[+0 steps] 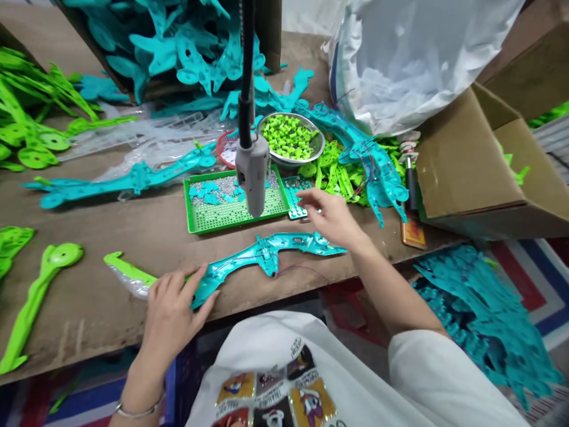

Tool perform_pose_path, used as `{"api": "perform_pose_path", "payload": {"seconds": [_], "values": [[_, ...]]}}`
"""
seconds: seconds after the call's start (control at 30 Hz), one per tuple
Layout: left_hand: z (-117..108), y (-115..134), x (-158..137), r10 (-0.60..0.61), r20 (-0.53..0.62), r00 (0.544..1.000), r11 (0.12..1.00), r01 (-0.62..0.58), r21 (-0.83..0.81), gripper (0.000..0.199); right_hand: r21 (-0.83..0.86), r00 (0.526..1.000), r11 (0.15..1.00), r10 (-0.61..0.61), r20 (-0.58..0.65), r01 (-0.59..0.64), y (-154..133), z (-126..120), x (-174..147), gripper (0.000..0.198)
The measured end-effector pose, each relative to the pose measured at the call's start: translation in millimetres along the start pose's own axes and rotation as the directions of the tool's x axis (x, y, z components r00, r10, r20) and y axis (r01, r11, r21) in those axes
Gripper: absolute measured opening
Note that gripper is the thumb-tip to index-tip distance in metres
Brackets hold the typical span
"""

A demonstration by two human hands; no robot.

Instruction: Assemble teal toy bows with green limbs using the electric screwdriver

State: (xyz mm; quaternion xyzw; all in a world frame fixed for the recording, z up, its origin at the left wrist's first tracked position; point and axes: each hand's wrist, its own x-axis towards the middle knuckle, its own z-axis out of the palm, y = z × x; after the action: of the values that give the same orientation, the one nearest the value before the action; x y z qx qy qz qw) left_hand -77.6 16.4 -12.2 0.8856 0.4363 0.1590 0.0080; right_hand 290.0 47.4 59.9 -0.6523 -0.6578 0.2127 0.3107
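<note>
A teal bow-shaped plastic part [240, 259] lies along the front of the table, its inner side up with a thin wire trailing from the middle. My left hand [175, 308] grips its left end between thumb and fingers. My right hand [329, 216] is above the part's right end, fingers apart and bent over a small teal tray [291, 209] of little pieces. Whether the fingertips touch anything in it is hidden. Beside that tray is a green perforated tray [226, 220] holding screws and small teal pieces. A hanging electric screwdriver [253, 175] points down over it.
Behind stand a metal bowl [318, 151] of green pieces and a red basket [221, 148]. Another teal bow part [115, 182] lies left, with green parts [40, 296]. A teal wired part [377, 163], white sack [355, 77] and cardboard box [466, 154] are right.
</note>
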Motion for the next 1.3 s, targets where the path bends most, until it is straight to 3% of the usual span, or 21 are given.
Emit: {"api": "perform_pose_path", "payload": {"seconds": [0.07, 0.13, 0.27, 0.53, 0.7, 0.87, 1.0, 1.07, 1.2, 1.3], "values": [[-4, -10, -8, -0.003, 0.010, 1.000, 1.000, 0.003, -0.015, 0.045, -0.159, 0.993, 0.983, 0.082, -0.086, -0.094, 21, -20, -6, 0.028], [-6, -19, -13, -0.001, 0.008, 1.000, 1.000, 0.001, -0.021, 0.044, -0.291, 0.986, 0.944, 0.138, -0.088, -0.158, 38, -31, -12, 0.023], [-7, -30, -14, 0.009, -0.026, 1.000, 1.000, -0.009, -0.018, 0.040, -0.344, 0.974, 0.913, 0.226, -0.029, -0.222, 56, -29, -13, 0.019], [-9, -27, -4, 0.055, -0.107, 0.993, 0.998, -0.058, -0.025, 0.054, -0.433, 0.907, 0.798, 0.356, -0.226, -0.421, 51, -1, 55, 0.028], [-9, -25, -5, 0.053, -0.130, 0.990, 0.996, -0.062, -0.060, 0.051, -0.412, 0.855, 0.750, 0.429, -0.291, -0.517, 51, -3, 79, 0.044], [-8, -25, -7, 0.038, -0.120, 0.992, 0.993, -0.052, -0.110, 0.047, -0.362, 0.862, 0.802, 0.340, -0.377, -0.475, 54, -30, 83, 0.039], [-1, -18, -5, 0.018, -0.115, 0.993, 0.992, -0.032, -0.124, 0.050, -0.420, 0.875, 0.851, 0.088, -0.477, -0.314, 57, -48, 82, 0.029], [4, -12, -1, 0.016, -0.111, 0.994, 0.991, -0.031, -0.132, 0.051, -0.424, 0.850, 0.867, -0.001, -0.526, -0.262, 59, -54, 82, 0.024], [11, 0, 9, 0.031, -0.088, 0.996, 0.994, -0.040, -0.099, 0.054, -0.309, 0.770, 0.915, 0.002, -0.638, -0.259, 61, -69, 77, 0.020], [10, 10, 17, 0.040, -0.081, 0.996, 0.996, -0.046, -0.074, 0.057, -0.341, 0.748, 0.917, -0.079, -0.659, -0.204, 55, -84, 64, 0.025]]}}
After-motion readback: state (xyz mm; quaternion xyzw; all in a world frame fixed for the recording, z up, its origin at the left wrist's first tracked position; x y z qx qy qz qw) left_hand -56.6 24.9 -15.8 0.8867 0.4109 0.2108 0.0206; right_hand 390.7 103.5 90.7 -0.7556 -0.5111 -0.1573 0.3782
